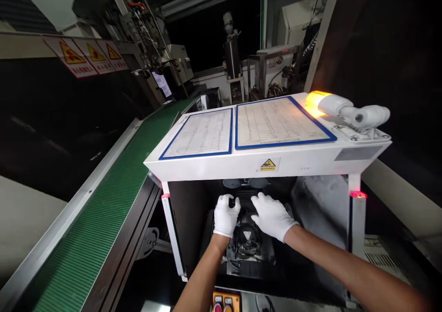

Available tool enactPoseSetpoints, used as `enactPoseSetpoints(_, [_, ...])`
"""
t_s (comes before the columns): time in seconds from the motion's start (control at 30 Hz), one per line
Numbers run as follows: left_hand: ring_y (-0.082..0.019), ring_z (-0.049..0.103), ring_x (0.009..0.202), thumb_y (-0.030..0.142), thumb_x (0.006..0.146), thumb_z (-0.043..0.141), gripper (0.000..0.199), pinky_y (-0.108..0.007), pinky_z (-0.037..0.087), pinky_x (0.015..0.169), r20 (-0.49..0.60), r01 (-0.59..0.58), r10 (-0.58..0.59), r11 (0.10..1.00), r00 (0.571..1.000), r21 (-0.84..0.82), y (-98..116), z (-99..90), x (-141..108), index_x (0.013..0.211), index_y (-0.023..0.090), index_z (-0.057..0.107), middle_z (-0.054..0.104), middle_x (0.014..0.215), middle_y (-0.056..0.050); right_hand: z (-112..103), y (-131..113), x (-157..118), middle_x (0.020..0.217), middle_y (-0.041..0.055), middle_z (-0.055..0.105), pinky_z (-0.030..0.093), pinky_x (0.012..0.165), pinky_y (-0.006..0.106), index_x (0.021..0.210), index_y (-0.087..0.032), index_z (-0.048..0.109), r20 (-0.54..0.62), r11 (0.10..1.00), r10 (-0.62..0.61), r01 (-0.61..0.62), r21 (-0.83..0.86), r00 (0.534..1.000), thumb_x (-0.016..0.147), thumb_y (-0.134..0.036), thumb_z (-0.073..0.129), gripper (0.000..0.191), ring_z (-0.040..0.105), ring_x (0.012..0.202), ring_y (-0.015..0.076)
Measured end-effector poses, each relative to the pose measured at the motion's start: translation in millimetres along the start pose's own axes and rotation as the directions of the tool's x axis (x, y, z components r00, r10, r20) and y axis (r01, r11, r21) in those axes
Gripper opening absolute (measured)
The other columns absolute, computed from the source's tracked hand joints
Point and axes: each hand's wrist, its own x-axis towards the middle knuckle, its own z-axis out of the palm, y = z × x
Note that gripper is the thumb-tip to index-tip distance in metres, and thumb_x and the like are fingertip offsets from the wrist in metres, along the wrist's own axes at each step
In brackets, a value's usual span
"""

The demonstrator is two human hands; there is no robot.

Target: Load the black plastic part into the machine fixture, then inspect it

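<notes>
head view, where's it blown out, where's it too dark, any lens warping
Head view: the amber beacon lamp glares to white; the bay under the white housing is dim, though the gloved left hand and right hand stay readable; wide-angle warping bends the green conveyor.

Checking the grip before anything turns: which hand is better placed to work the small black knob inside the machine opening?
Left hand: it is already closed around the black knob. The right hand rests flat beside it.

Green conveyor belt (103, 201) at left; lit amber beacon (319, 101); perhaps log sheets (279, 120).
</notes>
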Motion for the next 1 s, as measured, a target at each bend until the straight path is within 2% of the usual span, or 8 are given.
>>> enactPoseSetpoints(0.2, [-0.018, 0.067, 0.081, 0.025, 0.085, 0.073, 0.014, -0.029, 0.054, 0.078, 0.018, -0.065, 0.064, 0.997, 0.998, 0.045, -6.9, 0.2, 0.8, 0.092, 0.02, 0.063, 0.067, 0.088, -0.003, 2.7, 0.0, 0.0, 0.106, 0.011, 0.054, 0.053, 0.072, 0.042, 0.111, -0.017, 0.059, -0.029, 0.999, 0.004, -0.005, -0.033, 1.0, 0.085, -0.039, 0.078, 0.038, 0.059, 0.09, 0.0316])
enactPoseSetpoints(0.4, [-0.019, 0.067, 0.077, 0.036, 0.091, 0.067, 0.017, -0.028, 0.048, 0.066, 0.007, -0.056, 0.056, 0.978, 0.998, 0.201, -2.4, 1.7, -3.7, 0.095, 0.02, 0.066, 0.069, 0.092, -0.004, 1.3, 0.3, -0.4, 0.103, 0.0098, 0.054, 0.052, 0.068, 0.041, 0.106, -0.018, 0.059, -0.033, 1.0, 0.02, -0.021, -0.023, 0.999, 0.084, -0.04, 0.08, 0.038, 0.059, 0.087, 0.0312])
enactPoseSetpoints(0.57, [-0.02, 0.064, 0.069, 0.037, 0.095, 0.059, 0.021, -0.031, 0.044, 0.065, 0.007, -0.043, 0.043, 0.944, 0.999, 0.326, -5.3, 8.5, -3.4, 0.084, 0.02, 0.066, 0.068, 0.082, -0.005, -0.8, 1.2, 2.7, 0.101, 0.0088, 0.056, 0.05, 0.067, 0.038, 0.105, -0.018, 0.059, 0.006, 1.0, 0.025, -0.025, 0.006, 1.0, 0.085, -0.038, 0.08, 0.034, 0.06, 0.085, 0.029])
enactPoseSetpoints(0.7, [-0.021, 0.064, 0.069, 0.032, 0.093, 0.061, 0.02, -0.033, 0.046, 0.067, 0.001, -0.086, 0.093, 0.914, 0.996, 0.397, 0.0, -0.7, -5.0, 0.077, 0.021, 0.065, 0.067, 0.076, -0.004, -1.1, -0.6, -1.6, 0.105, 0.0097, 0.059, 0.05, 0.072, 0.037, 0.11, -0.018, 0.062, -0.035, 0.999, -0.014, 0.015, 0.037, 0.999, 0.087, -0.033, 0.077, 0.031, 0.061, 0.09, 0.0283])
enactPoseSetpoints(0.83, [-0.021, 0.064, 0.068, 0.027, 0.081, 0.074, 0.013, -0.033, 0.049, 0.066, -0.061, -0.118, 0.166, 0.874, 0.984, 0.471, 12.8, -16.0, -4.8, 0.075, 0.022, 0.064, 0.067, 0.076, -0.003, 24.3, 1.2, -7.8, 0.121, 0.0168, 0.06, 0.052, 0.079, 0.038, 0.127, -0.015, 0.061, -0.191, 0.999, -0.048, 0.044, -0.025, 0.98, 0.087, -0.024, 0.072, 0.043, 0.062, 0.1, 0.0312])
enactPoseSetpoints(0.93, [-0.026, 0.067, 0.088, 0.023, 0.077, 0.077, 0.012, -0.04, 0.054, 0.082, -0.109, -0.148, 0.235, 0.845, 0.966, 0.514, 21.0, -22.0, 0.6, 0.077, 0.02, 0.066, 0.072, 0.101, -0.01, 54.0, 5.8, -1.9, 0.124, 0.0184, 0.06, 0.054, 0.075, 0.037, 0.129, -0.016, 0.063, -0.289, 0.996, -0.081, 0.063, -0.069, 0.954, 0.087, -0.023, 0.068, 0.043, 0.063, 0.1, 0.0324])
enactPoseSetpoints(1.0, [-0.026, 0.066, 0.088, 0.024, 0.081, 0.073, 0.009, -0.042, 0.054, 0.087, -0.062, -0.229, 0.305, 0.819, 0.95, 0.526, 25.4, -21.7, 3.9, 0.078, 0.02, 0.067, 0.071, 0.097, -0.009, 68.7, 9.5, 2.1, 0.123, 0.018, 0.062, 0.054, 0.072, 0.036, 0.128, -0.017, 0.064, -0.327, 0.993, -0.099, 0.075, -0.086, 0.94, 0.086, -0.024, 0.068, 0.043, 0.063, 0.098, 0.0321])
